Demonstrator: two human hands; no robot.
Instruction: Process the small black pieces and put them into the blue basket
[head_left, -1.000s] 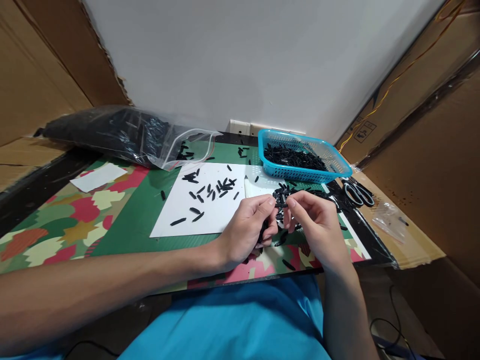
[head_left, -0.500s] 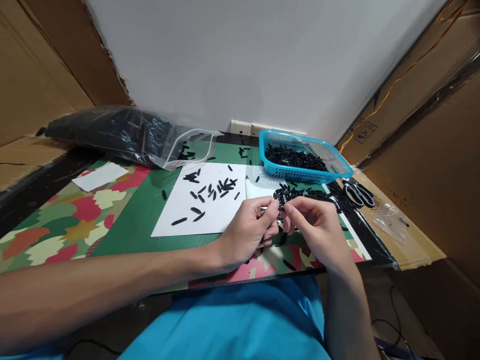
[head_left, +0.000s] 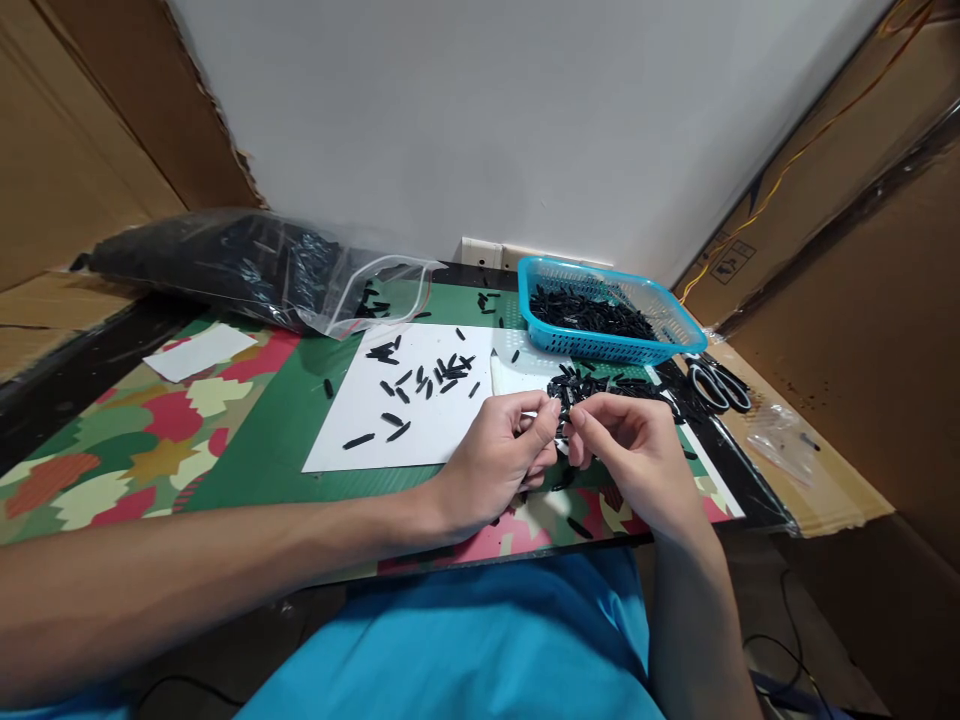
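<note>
My left hand point(head_left: 517, 445) is closed, thumb pressed on the curled fingers, at the right edge of a white paper sheet point(head_left: 337, 440). Close beside it, my right hand point(head_left: 630, 445) pinches thumb against fingertips. Whatever sits between the fingertips is too small and hidden to name. Just behind both hands lies a heap of small, slim black pieces point(head_left: 600, 384). More such black pieces point(head_left: 450, 372) are scattered over the sheet. A blue plastic basket point(head_left: 600, 349) behind the heap holds many more of them.
A clear zip bag point(head_left: 247, 265) full of black material lies at the back left. Scissors point(head_left: 716, 385) and a small plastic bag point(head_left: 784, 440) are on the right. A paper scrap point(head_left: 199, 352) lies left on the patterned mat point(head_left: 270, 450). A socket strip point(head_left: 480, 252) runs along the wall.
Both hands stay in nearly the same place, fingertips close together. The dark piece seen between them earlier is harder to make out now. Nothing else has visibly moved.
</note>
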